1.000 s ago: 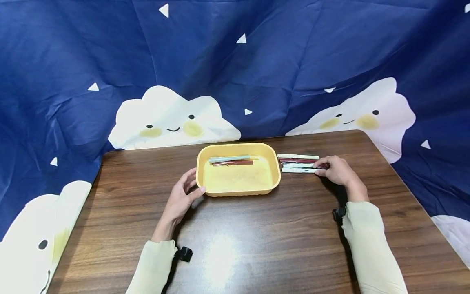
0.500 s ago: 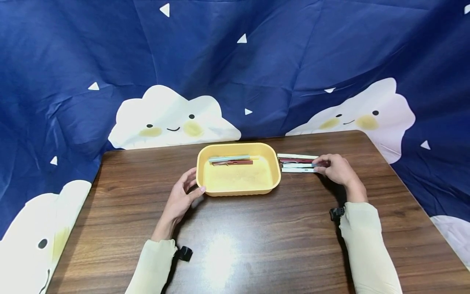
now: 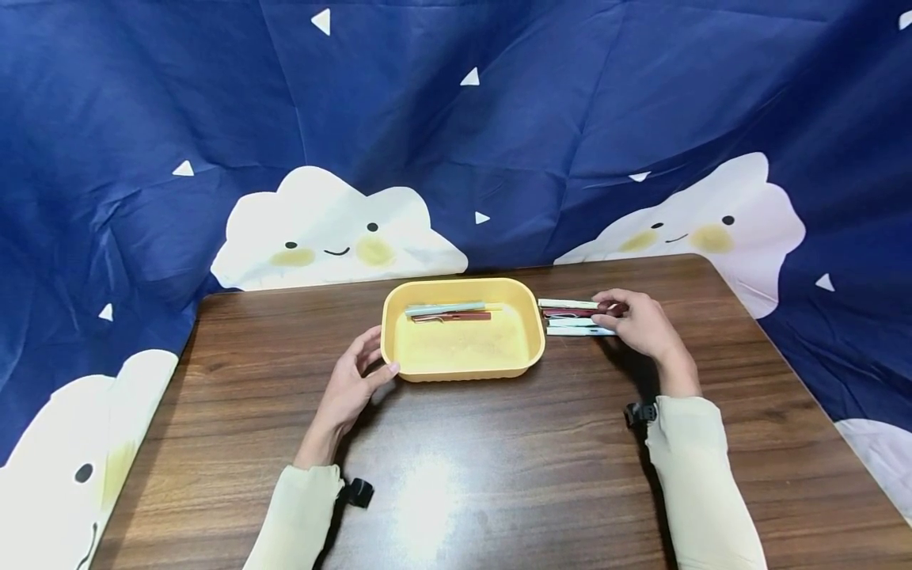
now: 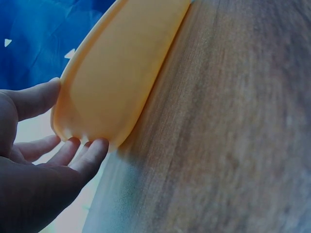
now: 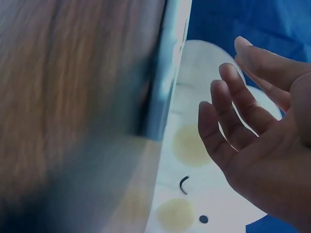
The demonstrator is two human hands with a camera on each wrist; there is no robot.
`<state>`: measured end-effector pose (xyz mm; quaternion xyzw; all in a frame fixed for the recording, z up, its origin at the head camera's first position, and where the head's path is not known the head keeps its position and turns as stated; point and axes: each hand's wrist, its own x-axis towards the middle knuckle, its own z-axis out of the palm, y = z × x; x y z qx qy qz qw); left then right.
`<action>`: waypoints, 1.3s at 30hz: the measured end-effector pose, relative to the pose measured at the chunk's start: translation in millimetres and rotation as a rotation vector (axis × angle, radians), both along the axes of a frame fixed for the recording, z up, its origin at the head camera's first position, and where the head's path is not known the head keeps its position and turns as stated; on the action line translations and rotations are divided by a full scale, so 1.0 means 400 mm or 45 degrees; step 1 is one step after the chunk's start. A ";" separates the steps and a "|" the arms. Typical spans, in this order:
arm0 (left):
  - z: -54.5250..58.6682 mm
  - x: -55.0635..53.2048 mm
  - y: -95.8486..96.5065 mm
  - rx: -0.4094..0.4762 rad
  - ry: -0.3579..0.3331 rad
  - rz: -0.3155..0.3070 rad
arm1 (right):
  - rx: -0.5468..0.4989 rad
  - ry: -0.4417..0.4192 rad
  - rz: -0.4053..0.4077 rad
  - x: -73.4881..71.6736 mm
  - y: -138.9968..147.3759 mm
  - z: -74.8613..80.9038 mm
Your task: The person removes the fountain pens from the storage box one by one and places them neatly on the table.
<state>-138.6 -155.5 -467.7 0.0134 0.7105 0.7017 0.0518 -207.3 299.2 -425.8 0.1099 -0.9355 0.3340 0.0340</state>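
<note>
A yellow plastic tray [image 3: 466, 352] stands mid-table. My left hand [image 3: 349, 388] holds its left end, thumb at the rim and fingertips against the end wall in the left wrist view. In the tray lie a light blue pen [image 3: 445, 307] and a dark red pen [image 3: 463, 316] with a metal clip. Right of the tray several pens lie side by side, among them a white pen [image 3: 568, 303] at the back and a pale pen [image 3: 577, 332] in front. Over their right ends hovers my right hand [image 3: 647, 326], fingers loosely bent around nothing in the right wrist view.
The brown wooden table [image 3: 499, 459] ends just behind the tray and pens. A blue curtain [image 3: 456, 119] with white clouds hangs behind it. A black wrist strap [image 3: 640, 414] sits at the right cuff, another black strap [image 3: 359, 492] at the left.
My right hand has shifted left along the pens and slightly toward the back, away from the front pen's end. The left hand and the tray have stayed put.
</note>
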 end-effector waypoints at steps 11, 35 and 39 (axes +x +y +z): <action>-0.010 0.003 -0.002 0.030 -0.002 0.012 | -0.161 0.087 0.036 0.005 -0.099 0.058; -0.009 -0.002 0.001 0.019 0.009 0.005 | -0.318 0.050 0.174 -0.013 -0.241 0.087; -0.007 -0.002 0.002 0.013 0.001 0.008 | -0.320 0.063 0.195 -0.016 -0.256 0.089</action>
